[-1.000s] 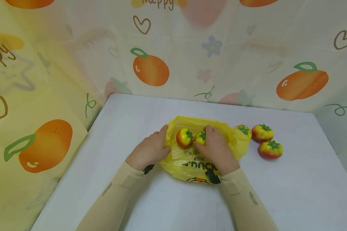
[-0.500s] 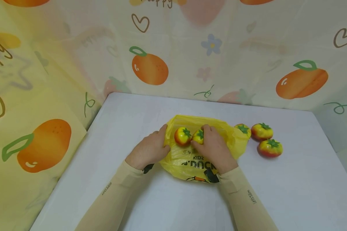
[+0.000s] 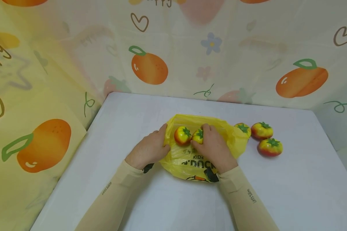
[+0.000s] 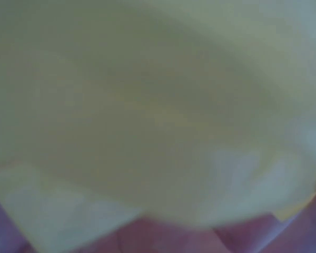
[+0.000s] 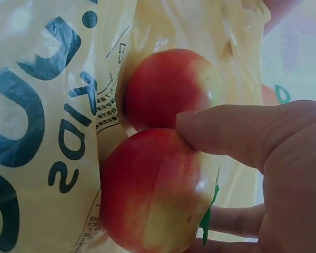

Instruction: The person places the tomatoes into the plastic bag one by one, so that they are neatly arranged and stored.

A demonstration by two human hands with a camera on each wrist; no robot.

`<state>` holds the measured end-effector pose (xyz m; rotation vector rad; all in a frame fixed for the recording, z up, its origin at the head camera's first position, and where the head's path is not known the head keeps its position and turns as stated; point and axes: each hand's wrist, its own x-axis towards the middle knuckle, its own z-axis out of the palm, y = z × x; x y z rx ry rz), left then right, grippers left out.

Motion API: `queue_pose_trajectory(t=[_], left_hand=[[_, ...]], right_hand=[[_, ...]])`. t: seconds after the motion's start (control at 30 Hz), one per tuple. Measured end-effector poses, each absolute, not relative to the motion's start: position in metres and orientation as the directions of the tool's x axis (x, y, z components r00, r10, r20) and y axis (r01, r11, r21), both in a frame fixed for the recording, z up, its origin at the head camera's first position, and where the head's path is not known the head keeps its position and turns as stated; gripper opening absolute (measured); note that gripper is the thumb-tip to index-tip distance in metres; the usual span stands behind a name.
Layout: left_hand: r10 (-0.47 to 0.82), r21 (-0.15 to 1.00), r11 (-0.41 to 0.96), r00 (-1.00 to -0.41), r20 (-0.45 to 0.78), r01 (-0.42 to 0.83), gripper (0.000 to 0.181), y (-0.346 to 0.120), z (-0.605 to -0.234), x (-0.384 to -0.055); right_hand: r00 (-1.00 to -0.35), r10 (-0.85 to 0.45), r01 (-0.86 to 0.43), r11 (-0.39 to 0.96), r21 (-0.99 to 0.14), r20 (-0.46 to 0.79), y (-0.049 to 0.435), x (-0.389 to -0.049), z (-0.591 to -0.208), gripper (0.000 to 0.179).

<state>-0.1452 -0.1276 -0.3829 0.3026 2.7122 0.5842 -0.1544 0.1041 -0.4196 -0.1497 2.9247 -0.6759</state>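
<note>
A yellow plastic bag (image 3: 173, 163) with dark lettering lies on the table, its mouth spread between both hands. My left hand (image 3: 148, 147) grips the bag's left edge, thumb and fingers on either side of the film. Inside sit two red-and-yellow, persimmon-like fruits with green leafy caps. My right hand (image 3: 217, 147) reaches into the bag and holds the right fruit (image 5: 152, 195), thumb on its near side and fingers behind. The left fruit (image 3: 182, 136) rests right beside it. Yellow film (image 4: 147, 116) fills the left wrist view, blurred, above the fingers.
Three more such fruits lie on the white table (image 3: 295, 189) right of the bag: one (image 3: 243, 129) partly behind its edge, another (image 3: 262, 131) farther right, and the third (image 3: 270, 147) nearer. A fruit-printed cloth (image 3: 176, 41) hangs behind the table and along its left side.
The two fruits in the bag have shifted slightly left together with my right hand, mostly in the first half second. My left hand keeps its grip on the bag.
</note>
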Motion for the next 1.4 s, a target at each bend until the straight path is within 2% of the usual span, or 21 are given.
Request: queue_pose_trajectory(t=[0.23,0.47,0.6,0.77,0.87,0.97,1.03,1.17,1.27,1.4], left_hand=[[0.278,0.439,0.888,-0.92,-0.278,0.136,0.076,-0.129,-0.379,-0.144],[0.277,0.445,0.887,-0.915,-0.293,0.126,0.077,-0.127,-0.381,-0.143],[0.264,0.433,0.893,-0.919,-0.291,0.119,0.078,-0.126,-0.385,-0.143],[0.259,0.433,0.894,-0.921,-0.292,0.115,0.078,-0.125,-0.386,-0.145],[0.265,0.435,0.893,-0.918,-0.294,0.118,0.078,-0.125,-0.387,-0.145],[0.266,0.435,0.893,-0.916,-0.299,0.117,0.078,-0.125,-0.385,-0.145],[0.264,0.434,0.894,-0.915,-0.304,0.113,0.079,-0.125,-0.384,-0.144],[0.267,0.439,0.891,-0.912,-0.31,0.112,0.079,-0.126,-0.384,-0.144],[0.272,0.442,0.89,-0.911,-0.311,0.115,0.079,-0.125,-0.384,-0.145],[0.274,0.438,0.891,-0.911,-0.307,0.12,0.079,-0.125,-0.385,-0.145]], right_hand=[[-0.985,-0.137,-0.08,0.901,-0.426,-0.104,0.103,-0.15,-0.412,0.07],[-0.973,-0.214,-0.148,0.859,-0.489,-0.083,0.114,-0.131,-0.386,0.062],[-0.96,-0.276,-0.254,0.817,-0.518,0.035,0.132,-0.115,-0.364,0.057],[-0.945,-0.241,-0.32,0.82,-0.474,0.221,0.168,-0.102,-0.341,0.05],[-0.943,-0.18,-0.294,0.846,-0.445,0.28,0.194,-0.1,-0.336,0.048],[-0.957,-0.101,-0.217,0.87,-0.443,0.27,0.219,-0.102,-0.336,0.049],[-0.972,-0.036,-0.141,0.879,-0.456,0.231,0.235,-0.104,-0.338,0.052],[-0.99,0.063,-0.005,0.883,-0.469,0.127,0.263,-0.108,-0.348,0.069],[-0.994,0.077,0.032,0.889,-0.457,0.08,0.275,-0.111,-0.356,0.078],[-0.996,0.082,0.06,0.894,-0.444,0.031,0.282,-0.118,-0.365,0.079]])
